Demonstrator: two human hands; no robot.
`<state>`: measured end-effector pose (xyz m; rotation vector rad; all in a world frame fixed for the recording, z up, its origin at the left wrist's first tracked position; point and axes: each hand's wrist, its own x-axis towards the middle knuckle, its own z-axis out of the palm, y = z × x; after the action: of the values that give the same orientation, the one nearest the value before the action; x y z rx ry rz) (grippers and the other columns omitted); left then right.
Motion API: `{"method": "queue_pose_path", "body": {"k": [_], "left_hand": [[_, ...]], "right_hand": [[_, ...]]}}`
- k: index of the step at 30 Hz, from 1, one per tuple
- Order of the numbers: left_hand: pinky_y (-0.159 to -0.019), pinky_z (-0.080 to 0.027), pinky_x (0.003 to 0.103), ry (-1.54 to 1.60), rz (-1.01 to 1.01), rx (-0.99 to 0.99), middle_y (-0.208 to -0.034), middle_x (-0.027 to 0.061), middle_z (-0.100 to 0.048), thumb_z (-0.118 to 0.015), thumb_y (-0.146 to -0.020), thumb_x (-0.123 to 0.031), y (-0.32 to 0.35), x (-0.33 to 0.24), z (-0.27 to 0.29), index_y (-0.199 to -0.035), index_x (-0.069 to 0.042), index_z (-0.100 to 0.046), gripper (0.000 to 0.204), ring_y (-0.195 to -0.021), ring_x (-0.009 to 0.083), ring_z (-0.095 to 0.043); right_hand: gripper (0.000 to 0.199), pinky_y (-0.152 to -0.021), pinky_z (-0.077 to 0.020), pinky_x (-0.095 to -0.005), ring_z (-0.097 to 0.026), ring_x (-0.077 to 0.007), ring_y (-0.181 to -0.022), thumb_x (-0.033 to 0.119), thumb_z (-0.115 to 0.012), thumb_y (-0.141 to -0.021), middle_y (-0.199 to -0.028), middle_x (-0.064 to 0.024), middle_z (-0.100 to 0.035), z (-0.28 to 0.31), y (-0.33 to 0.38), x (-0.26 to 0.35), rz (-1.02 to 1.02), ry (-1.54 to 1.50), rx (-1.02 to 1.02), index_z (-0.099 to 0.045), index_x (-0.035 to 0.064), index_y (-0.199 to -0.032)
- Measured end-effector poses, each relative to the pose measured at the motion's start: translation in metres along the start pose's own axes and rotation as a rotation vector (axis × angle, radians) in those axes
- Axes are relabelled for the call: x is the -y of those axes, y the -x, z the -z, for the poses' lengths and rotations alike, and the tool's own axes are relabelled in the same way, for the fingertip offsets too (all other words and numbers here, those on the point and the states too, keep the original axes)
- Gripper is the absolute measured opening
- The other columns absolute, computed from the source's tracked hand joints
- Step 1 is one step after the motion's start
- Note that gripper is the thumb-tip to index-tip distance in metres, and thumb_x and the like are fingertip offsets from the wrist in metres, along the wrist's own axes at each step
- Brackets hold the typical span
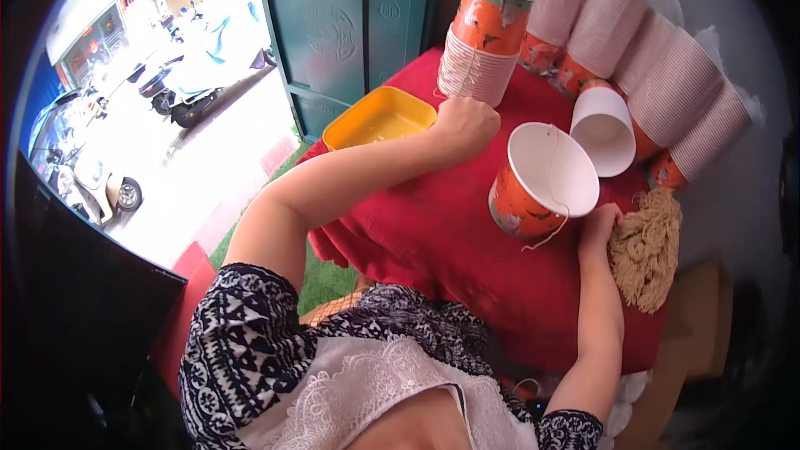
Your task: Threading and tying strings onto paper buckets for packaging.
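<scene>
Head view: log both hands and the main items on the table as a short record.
left hand: before the upside-down bucket stack; grip hidden
right hand: beside the tan string bundle; grip unclear
front bucket: orange outside, white inside, string over rim
second bucket: on its side, behind the front one
yellow tray: left of the bucket stack
surface: red cloth

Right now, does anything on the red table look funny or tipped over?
Yes: one bucket lies tipped over, its white mouth facing the person, while the ones behind are nested in tall stacks. The front bucket has a loose string trailing over its rim. I see no clear spill.
</scene>
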<state>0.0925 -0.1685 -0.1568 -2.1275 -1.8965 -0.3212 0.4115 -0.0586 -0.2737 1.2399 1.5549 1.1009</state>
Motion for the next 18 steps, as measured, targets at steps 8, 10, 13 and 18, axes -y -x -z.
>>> {"method": "queue_pose_path", "body": {"k": [8,10,13,18], "left_hand": [[-0.042,-0.05,0.044,-0.494,-0.099,-0.063,-0.079,0.0104,-0.072,-0.06,-0.082,-0.014,-0.073,0.024,-0.039,-0.083,-0.007,-0.075,0.017,-0.07,0.0281,-0.069],[-0.039,-0.046,0.044,-0.646,-0.07,-0.081,-0.077,0.0109,-0.07,-0.059,-0.082,-0.014,-0.077,0.03,-0.041,-0.082,-0.006,-0.075,0.017,-0.066,0.0292,-0.067],[-0.035,-0.041,0.043,-0.833,-0.1,-0.106,-0.073,0.0116,-0.068,-0.058,-0.081,-0.015,-0.088,0.027,-0.04,-0.081,-0.005,-0.073,0.019,-0.06,0.0307,-0.063],[-0.033,-0.039,0.042,-0.957,-0.171,-0.16,-0.072,0.0115,-0.067,-0.056,-0.082,-0.016,-0.095,0.025,-0.048,-0.081,-0.005,-0.074,0.021,-0.058,0.0303,-0.062]], "right_hand": [[0.017,-0.064,-0.0402,-0.0413,-0.059,-0.0225,-0.071,0.023,-0.058,-0.088,-0.074,-0.0028,-0.06,-0.002,0.004,0.001,-0.127,0.039,-0.049,-0.069,0.01,-0.087],[0.017,-0.065,-0.0404,-0.0416,-0.059,-0.0235,-0.074,0.023,-0.057,-0.088,-0.077,-0.004,-0.061,0.006,0.001,0.0,-0.09,0.021,-0.016,-0.069,0.0101,-0.088],[0.018,-0.065,-0.0406,-0.0417,-0.059,-0.0245,-0.077,0.023,-0.057,-0.088,-0.079,-0.0049,-0.062,0.0,0.003,-0.001,-0.109,-0.02,-0.05,-0.069,0.01,-0.088],[0.021,-0.066,-0.042,-0.0438,-0.06,-0.0263,-0.08,0.023,-0.056,-0.089,-0.084,-0.0055,-0.064,0.001,0.004,0.0,-0.072,-0.072,-0.038,-0.071,0.0101,-0.096]]}}
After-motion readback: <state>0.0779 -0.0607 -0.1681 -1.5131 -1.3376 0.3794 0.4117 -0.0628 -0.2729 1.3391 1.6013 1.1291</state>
